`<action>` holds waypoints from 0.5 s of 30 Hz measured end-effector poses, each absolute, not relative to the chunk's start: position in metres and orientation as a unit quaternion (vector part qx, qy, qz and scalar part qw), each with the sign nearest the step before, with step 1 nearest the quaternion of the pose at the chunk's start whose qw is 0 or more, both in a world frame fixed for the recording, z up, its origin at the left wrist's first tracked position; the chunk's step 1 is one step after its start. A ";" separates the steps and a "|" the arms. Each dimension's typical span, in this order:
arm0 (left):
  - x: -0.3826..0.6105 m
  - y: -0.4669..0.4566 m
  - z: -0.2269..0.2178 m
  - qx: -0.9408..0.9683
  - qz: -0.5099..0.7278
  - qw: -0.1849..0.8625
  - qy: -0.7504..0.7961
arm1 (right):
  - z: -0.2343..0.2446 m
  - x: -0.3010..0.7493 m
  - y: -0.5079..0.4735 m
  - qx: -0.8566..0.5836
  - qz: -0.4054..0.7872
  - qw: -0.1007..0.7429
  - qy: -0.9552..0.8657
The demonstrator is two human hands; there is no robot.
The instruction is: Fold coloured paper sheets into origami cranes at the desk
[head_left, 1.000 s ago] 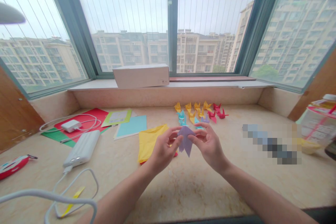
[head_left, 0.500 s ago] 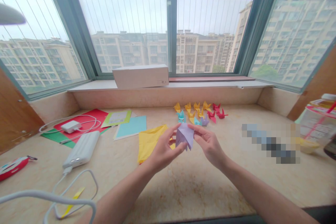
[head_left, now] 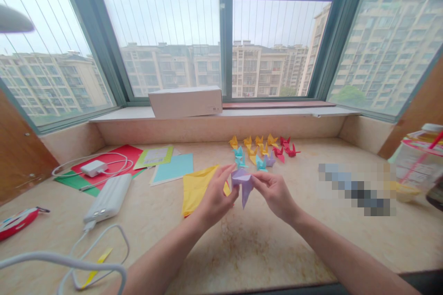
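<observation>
Right at the middle of the frame, a lilac folded paper piece [head_left: 242,181] is held in the air a little above the beige stone surface [head_left: 242,249], its narrow point hanging downward. Both hands are pinching it: the left hand [head_left: 215,197] grips its left edge between thumb and fingers, and the right hand [head_left: 276,192] grips its right side with thumb and forefinger closed on the paper, the forearms running in from the bottom of the frame. Just behind the left hand a yellow sheet [head_left: 196,186] lies flat on the surface, partly hidden by that hand. Above the hands, toward the window wall, a cluster of small paper cranes [head_left: 263,150] stands close together — yellow ones to the left, red ones to the right, blue and purple ones nearest the hands. Left of centre lie a light blue sheet [head_left: 174,168], a yellow-green sheet [head_left: 154,155] and a red sheet [head_left: 128,151], with a white charger [head_left: 92,168] on the red one. A white power bank [head_left: 108,197] lies below it, and its cable [head_left: 104,258] loops into the lower left corner. A white box [head_left: 186,101] sits on the window sill, and a clear plastic container [head_left: 417,163] stands at the right edge.
</observation>
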State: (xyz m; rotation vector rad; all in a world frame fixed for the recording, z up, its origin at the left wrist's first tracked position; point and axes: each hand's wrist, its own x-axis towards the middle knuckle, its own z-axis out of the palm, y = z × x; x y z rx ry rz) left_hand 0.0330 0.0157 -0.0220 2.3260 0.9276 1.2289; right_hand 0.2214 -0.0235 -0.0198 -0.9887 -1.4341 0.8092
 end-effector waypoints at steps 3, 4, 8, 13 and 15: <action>0.032 0.015 -0.024 0.833 0.430 0.127 0.324 | -0.020 0.218 -0.025 -0.423 0.356 0.580 -0.598; 0.032 0.014 -0.024 0.838 0.429 0.116 0.318 | -0.020 0.218 -0.025 -0.424 0.357 0.582 -0.595; 0.033 0.012 -0.024 0.846 0.429 0.106 0.299 | -0.022 0.217 -0.024 -0.423 0.374 0.573 -0.594; 0.033 0.013 -0.020 0.830 0.455 0.133 0.295 | -0.022 0.220 -0.019 -0.386 0.451 0.548 -0.589; 0.032 0.014 -0.019 0.823 0.465 0.151 0.290 | -0.020 0.223 -0.017 -0.368 0.484 0.541 -0.580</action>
